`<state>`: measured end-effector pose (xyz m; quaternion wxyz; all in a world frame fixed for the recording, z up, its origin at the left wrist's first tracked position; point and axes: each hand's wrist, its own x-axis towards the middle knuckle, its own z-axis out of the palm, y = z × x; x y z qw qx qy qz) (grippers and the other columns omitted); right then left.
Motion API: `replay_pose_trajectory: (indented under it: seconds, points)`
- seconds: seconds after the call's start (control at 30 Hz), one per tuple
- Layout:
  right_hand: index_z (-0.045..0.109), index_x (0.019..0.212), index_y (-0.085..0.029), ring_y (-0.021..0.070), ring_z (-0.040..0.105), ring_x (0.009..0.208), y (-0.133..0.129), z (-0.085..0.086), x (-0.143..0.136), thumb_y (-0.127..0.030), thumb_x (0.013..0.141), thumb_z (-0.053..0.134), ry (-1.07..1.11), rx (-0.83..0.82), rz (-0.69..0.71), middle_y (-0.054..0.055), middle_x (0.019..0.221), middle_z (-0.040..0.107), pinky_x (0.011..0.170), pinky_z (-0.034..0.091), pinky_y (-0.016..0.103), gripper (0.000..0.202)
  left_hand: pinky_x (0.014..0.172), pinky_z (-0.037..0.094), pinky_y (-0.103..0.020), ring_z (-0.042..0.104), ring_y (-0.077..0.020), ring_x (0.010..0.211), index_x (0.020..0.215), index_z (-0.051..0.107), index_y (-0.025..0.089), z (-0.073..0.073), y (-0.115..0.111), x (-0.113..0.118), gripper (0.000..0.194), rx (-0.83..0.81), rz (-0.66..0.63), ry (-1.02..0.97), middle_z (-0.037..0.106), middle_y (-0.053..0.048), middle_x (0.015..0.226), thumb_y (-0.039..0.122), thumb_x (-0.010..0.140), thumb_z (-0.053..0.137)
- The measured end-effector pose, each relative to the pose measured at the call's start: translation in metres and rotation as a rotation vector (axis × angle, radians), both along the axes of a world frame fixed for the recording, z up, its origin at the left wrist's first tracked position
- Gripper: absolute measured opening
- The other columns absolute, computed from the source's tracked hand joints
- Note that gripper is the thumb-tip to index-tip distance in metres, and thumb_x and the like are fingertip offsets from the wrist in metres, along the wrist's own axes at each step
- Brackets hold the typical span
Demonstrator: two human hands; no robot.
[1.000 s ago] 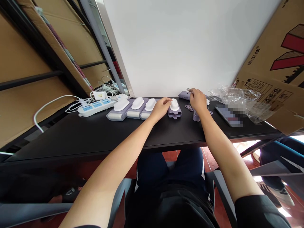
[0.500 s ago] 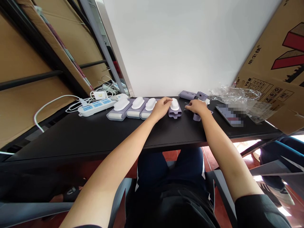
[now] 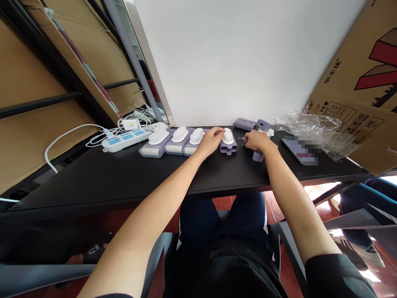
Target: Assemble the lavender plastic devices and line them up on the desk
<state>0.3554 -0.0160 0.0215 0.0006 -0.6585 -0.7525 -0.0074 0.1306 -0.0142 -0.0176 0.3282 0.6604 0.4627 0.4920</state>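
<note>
Past the table's [image 3: 211, 178] front edge, right of the frame's centre, a purple case [image 3: 228, 149] with a white cap [image 3: 228, 137] stands beside the left hand [image 3: 211, 142], its fingers loosely bent at the cap; whether they grip it, I cannot tell. Further right, the right hand [image 3: 257, 140] bends over small dark bits [image 3: 240, 139] beside a purple part [image 3: 257, 156], its hold hidden. The step looks like handling small pieces; the next move seems to call for a fine fingertip pinch. Behind lies a purple box [image 3: 243, 124], before the white board [image 3: 235, 62].
</note>
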Motion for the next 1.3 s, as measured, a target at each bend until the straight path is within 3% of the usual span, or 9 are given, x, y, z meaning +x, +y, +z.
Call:
replay_pose_trajectory:
  seconds: [0.27, 0.37, 0.5, 0.6, 0.77, 0.87, 0.97, 1.13, 1.3]
  points:
    - [0.066, 0.132, -0.020, 0.0347, 0.064, 0.120, 0.013, -0.006, 0.011, -0.024, 0.096, 0.054, 0.172, 0.289, -0.184, 0.018, 0.132, 0.068, 0.101, 0.043, 0.048, 0.038, 0.094, 0.049, -0.035, 0.067, -0.0225, 0.101, 0.105, 0.074, 0.023, 0.000, 0.001, 0.001, 0.022, -0.005, 0.007, 0.006, 0.075, -0.003, 0.102, 0.029, 0.089, 0.061]
    - [0.073, 0.121, -0.015, 0.0379, 0.061, 0.124, 0.011, -0.009, 0.005, -0.037, 0.098, 0.056, 0.132, 0.271, -0.265, 0.021, 0.132, 0.067, 0.105, 0.040, 0.051, 0.036, 0.094, 0.049, -0.036, 0.067, -0.0224, 0.099, 0.105, 0.074, 0.023, 0.000, 0.002, 0.001, 0.021, 0.001, 0.006, 0.005, 0.075, -0.003, 0.101, 0.029, 0.090, 0.061]
    - [0.071, 0.130, -0.008, 0.0436, 0.053, 0.134, 0.009, -0.014, -0.005, -0.054, 0.095, 0.063, 0.057, 0.195, -0.352, 0.028, 0.140, 0.061, 0.113, 0.031, 0.058, 0.058, 0.094, 0.048, -0.036, 0.067, -0.0223, 0.099, 0.103, 0.074, 0.022, 0.001, 0.000, 0.001, 0.020, 0.002, -0.001, 0.014, 0.075, -0.004, 0.101, 0.028, 0.090, 0.060]
    - [0.071, 0.134, -0.009, 0.0437, 0.052, 0.136, 0.012, -0.016, -0.009, -0.053, 0.092, 0.068, 0.045, 0.112, -0.352, 0.028, 0.144, 0.060, 0.116, 0.027, 0.060, 0.060, 0.095, 0.048, -0.036, 0.067, -0.0223, 0.100, 0.103, 0.074, 0.022, 0.001, 0.000, 0.002, 0.020, 0.017, 0.000, 0.008, 0.074, -0.004, 0.100, 0.027, 0.090, 0.060]
    - [0.071, 0.134, -0.012, 0.0419, 0.054, 0.134, 0.017, -0.018, -0.007, -0.045, 0.090, 0.072, 0.130, 0.108, -0.373, 0.026, 0.145, 0.060, 0.113, 0.032, 0.057, 0.055, 0.094, 0.049, -0.036, 0.067, -0.0228, 0.101, 0.103, 0.073, 0.022, 0.003, -0.002, 0.002, 0.019, 0.017, -0.005, 0.012, 0.075, -0.004, 0.099, 0.026, 0.090, 0.060]
    - [0.075, 0.122, -0.015, 0.0401, 0.058, 0.129, 0.015, -0.018, -0.004, -0.036, 0.096, 0.063, 0.190, 0.239, -0.298, 0.023, 0.135, 0.065, 0.108, 0.036, 0.056, 0.035, 0.095, 0.050, -0.036, 0.068, -0.0230, 0.101, 0.104, 0.074, 0.022, 0.005, -0.004, 0.003, 0.020, 0.016, -0.002, 0.014, 0.075, -0.005, 0.101, 0.027, 0.091, 0.060]
    - [0.074, 0.117, -0.020, 0.0385, 0.058, 0.122, 0.010, -0.013, -0.004, -0.038, 0.100, 0.055, 0.296, 0.469, -0.168, 0.019, 0.125, 0.067, 0.103, 0.040, 0.054, 0.032, 0.099, 0.050, -0.037, 0.067, -0.0234, 0.107, 0.111, 0.075, 0.021, 0.007, -0.006, 0.003, 0.025, 0.047, 0.011, 0.014, 0.075, -0.006, 0.110, 0.026, 0.090, 0.061]
    - [0.071, 0.111, -0.024, 0.0306, 0.059, 0.106, 0.001, -0.008, -0.015, -0.039, 0.099, 0.059, 0.535, 0.660, 0.168, 0.010, 0.105, 0.065, 0.100, 0.042, 0.047, 0.023, 0.101, 0.048, -0.035, 0.062, -0.0251, 0.126, 0.138, 0.067, 0.024, 0.008, -0.007, 0.002, 0.048, 0.172, -0.028, 0.027, 0.071, -0.008, 0.131, 0.035, 0.091, 0.066]
    - [0.069, 0.106, -0.024, 0.0249, 0.059, 0.094, -0.003, -0.009, -0.030, -0.045, 0.101, 0.056, 0.745, 0.613, 0.411, 0.006, 0.097, 0.064, 0.094, 0.047, 0.042, 0.025, 0.085, 0.049, -0.032, 0.068, -0.0209, 0.094, 0.108, 0.075, 0.020, 0.006, -0.005, 0.001, 0.028, 0.219, -0.084, 0.022, 0.076, -0.005, 0.101, 0.040, 0.097, 0.060]
